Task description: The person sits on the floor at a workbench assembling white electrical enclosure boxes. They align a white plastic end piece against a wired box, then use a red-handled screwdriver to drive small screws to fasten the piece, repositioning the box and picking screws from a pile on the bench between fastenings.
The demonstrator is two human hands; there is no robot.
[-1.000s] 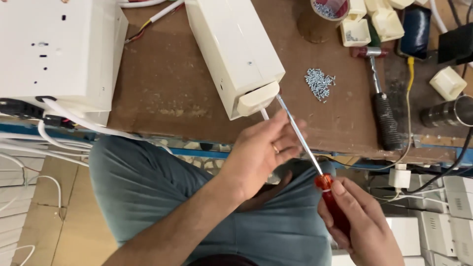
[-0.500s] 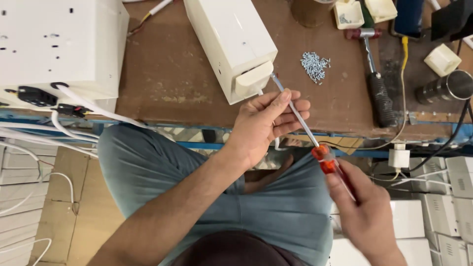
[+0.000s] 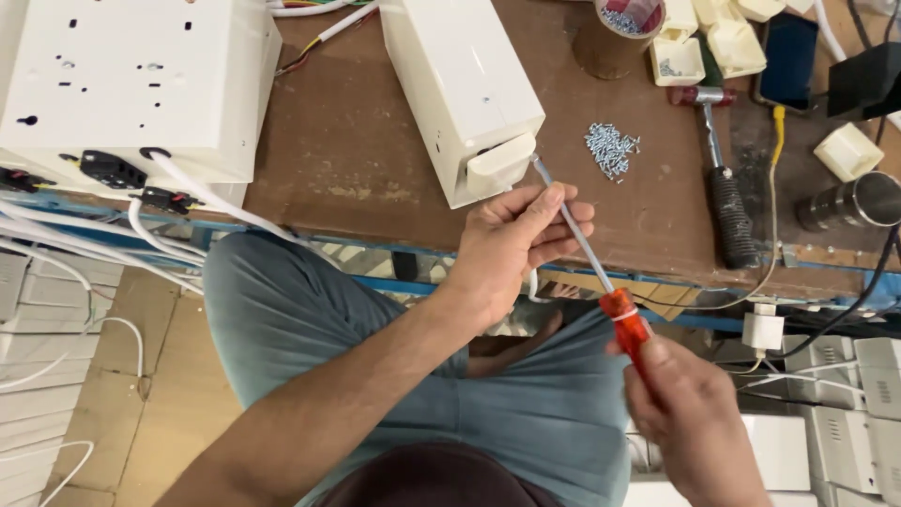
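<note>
Your right hand (image 3: 690,418) is gripping the screwdriver (image 3: 587,253) handle; your left hand (image 3: 516,249) is pinching its shaft, slanting from lower right, tip pointing upper left at the white box (image 3: 460,89).

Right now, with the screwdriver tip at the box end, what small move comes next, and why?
Probably press the screwdriver tip squarely in, then turn. The left hand steadies the shaft, the right hand grips the orange handle, and the tip sits at the corner of the cream box; whether it is seated cannot be seen.
</note>
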